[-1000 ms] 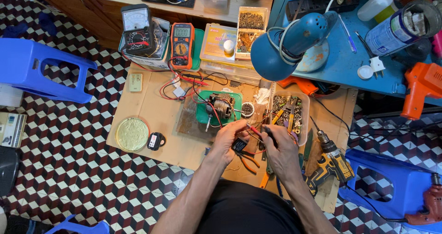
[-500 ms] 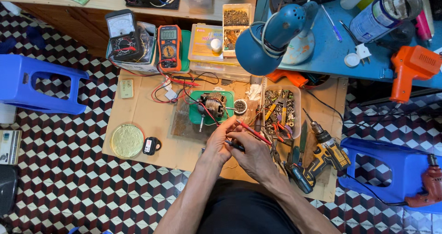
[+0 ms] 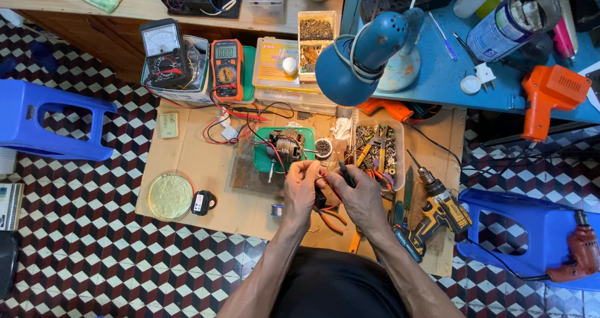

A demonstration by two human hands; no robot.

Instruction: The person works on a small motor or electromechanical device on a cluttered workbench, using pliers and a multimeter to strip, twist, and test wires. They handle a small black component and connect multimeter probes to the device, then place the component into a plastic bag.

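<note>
Two hands: both bare, raised together over the cardboard sheet (image 3: 206, 168), forearms running up from the bottom edge and converging.
Left hand (image 3: 301, 190): forearm angled up and to the right, wrist slightly bent, back of hand facing the camera; fingers curled narrow and pinched at the tips on a thin red wire (image 3: 325, 181).
Right hand (image 3: 362, 199): forearm angled up and to the left, knuckles up; fingers closed around a black probe (image 3: 345, 174), its tip pointing toward the left fingertips.
Spacing: fingertips of the two hands nearly touching; whether the probe tip contacts the wire cannot be told.
Work item: small motor (image 3: 286, 146) with copper windings, lying on a green tray (image 3: 262, 161) just beyond the hands, red and black leads running from it.
Meters: orange digital multimeter (image 3: 227, 70) and black analogue meter (image 3: 164, 54) at the far edge of the cardboard, well apart from the hands.
Right side: clear bin of mixed tools (image 3: 378, 149) just beside the right hand; yellow cordless drill (image 3: 440, 208) lying near the right forearm.
Left side: round yellow-green lid (image 3: 170, 196) and a small black object (image 3: 203, 202), apart from the left arm.
Above: blue desk lamp (image 3: 369, 49) hanging over the blue tabletop (image 3: 437, 80).
Floor: chequered tiles, blue stool (image 3: 37, 121) at left.
</note>
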